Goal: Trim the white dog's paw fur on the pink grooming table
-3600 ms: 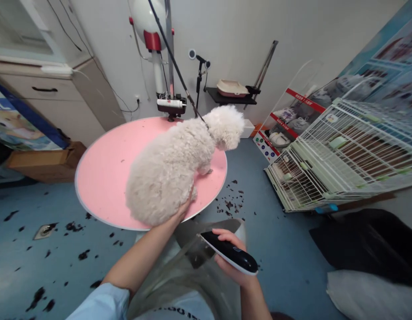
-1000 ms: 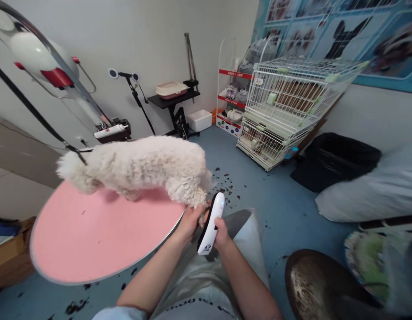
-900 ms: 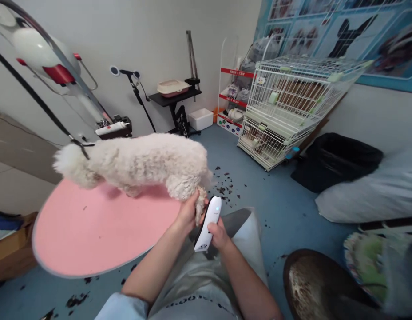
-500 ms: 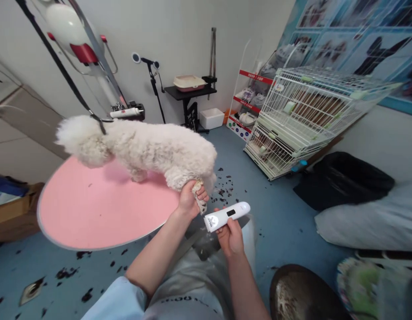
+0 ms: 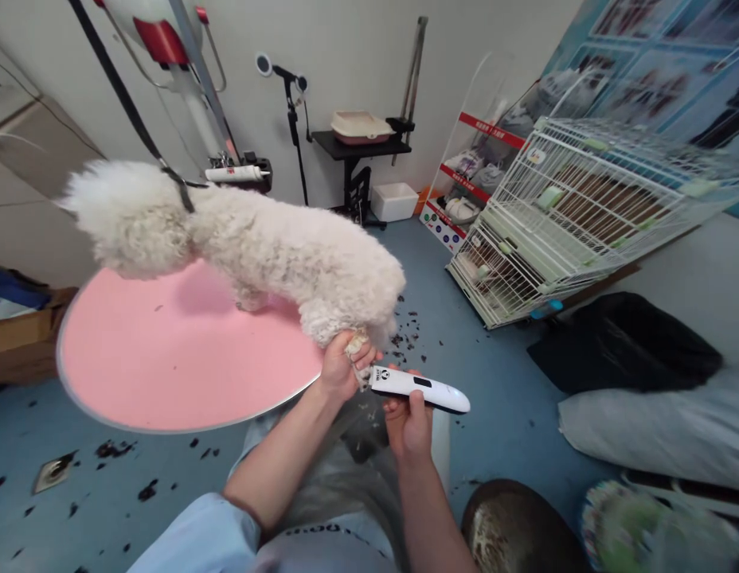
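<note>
Clippers (image 5: 420, 384), white with a dark switch on the upper face, lie across the right hand (image 5: 410, 422) in the head view, blade end to the left and rounded butt to the right. That hand is curled, pinching the body between the thumb, set on it just below the switch, and the fingers, which run underneath and are partly hidden. The left hand (image 5: 341, 368) is closed around one hind leg (image 5: 356, 344) of the white, curly-coated dog (image 5: 286, 243), thumb on the near side and fingers wrapped over from the far side, with the paw (image 5: 364, 378) sticking out below the grip. The clippers sit just to the right of the left hand, their blade end right at the paw; whether it touches the fur cannot be told. The dog stands on the round pink counter (image 5: 166, 358), head toward the left and rump near the hands, a black strap (image 5: 115, 83) running up from its neck. The held leg is off the surface, beyond the counter's edge. Dark tufts (image 5: 148, 489) lie scattered over the blue floor (image 5: 494, 446).
</note>
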Demonstrator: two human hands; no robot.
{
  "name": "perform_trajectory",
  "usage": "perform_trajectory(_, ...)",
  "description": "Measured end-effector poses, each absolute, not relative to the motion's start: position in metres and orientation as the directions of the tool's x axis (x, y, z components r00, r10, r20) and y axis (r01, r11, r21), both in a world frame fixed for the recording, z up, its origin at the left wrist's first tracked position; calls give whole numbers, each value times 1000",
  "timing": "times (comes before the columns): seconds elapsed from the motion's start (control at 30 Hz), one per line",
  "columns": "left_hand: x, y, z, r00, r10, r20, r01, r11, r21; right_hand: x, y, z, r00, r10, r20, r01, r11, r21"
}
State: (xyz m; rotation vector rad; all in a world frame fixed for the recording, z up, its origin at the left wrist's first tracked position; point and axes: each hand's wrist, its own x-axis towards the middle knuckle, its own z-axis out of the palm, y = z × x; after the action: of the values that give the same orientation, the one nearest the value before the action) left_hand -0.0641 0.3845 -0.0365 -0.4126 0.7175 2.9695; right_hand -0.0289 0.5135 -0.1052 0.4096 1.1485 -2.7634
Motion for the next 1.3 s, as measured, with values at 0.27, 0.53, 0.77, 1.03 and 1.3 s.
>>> perform_trajectory(0.27, -64, 376, -46, -981, 41, -190, -119, -899, 421, -34, 510, -106, -907, -122, -404, 349, -754, -556)
perform_trajectory(0.53, -65, 372, -45, -978, 9, -210, -100, -900, 424, -24, 499, -96, -961, 49, -272, 173, -660, -731)
perform_trajectory(0.77, -65, 370, -46, -980, 1, -201, -89, -899, 429, -20, 495, -90, -987, 75, -141, 74, -570, -818)
perform_trajectory(1.03, -67, 369, -45, -971, -62, -232, -52, -889, 456, -13, 494, -92, -992, 129, 3, -57, -419, -906)
perform_trajectory(1.3, -67, 368, -48, -976, -49, -211, -55, -886, 460, -15, 492, -90, -993, 106, 44, -83, -394, -916)
